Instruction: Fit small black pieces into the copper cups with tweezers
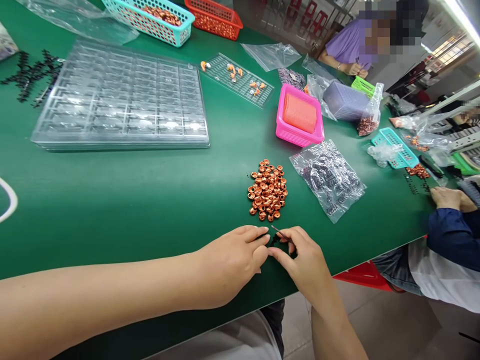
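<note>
My left hand (236, 260) rests low on the green table with its fingers pressed together, their tips at a small black piece (275, 240). Close on its right, my right hand (302, 255) pinches a thin dark tool (279, 232) between thumb and fingers, its tip pointing up and left. The black piece lies between the two hands, partly hidden by fingers. Just beyond the fingertips is a pile of shiny copper-coloured caps (268, 192). To the right of the pile lies a clear plastic bag (330, 177) with small dark parts inside.
Stacked clear trays (127, 100) stand at the left, black parts (32, 75) beside them. A pink basket (299, 138) holds an orange-red block. Farther back are a flat grid tray (240, 80), a blue basket (183, 36) and a red basket (234, 31). Other people sit across and at right.
</note>
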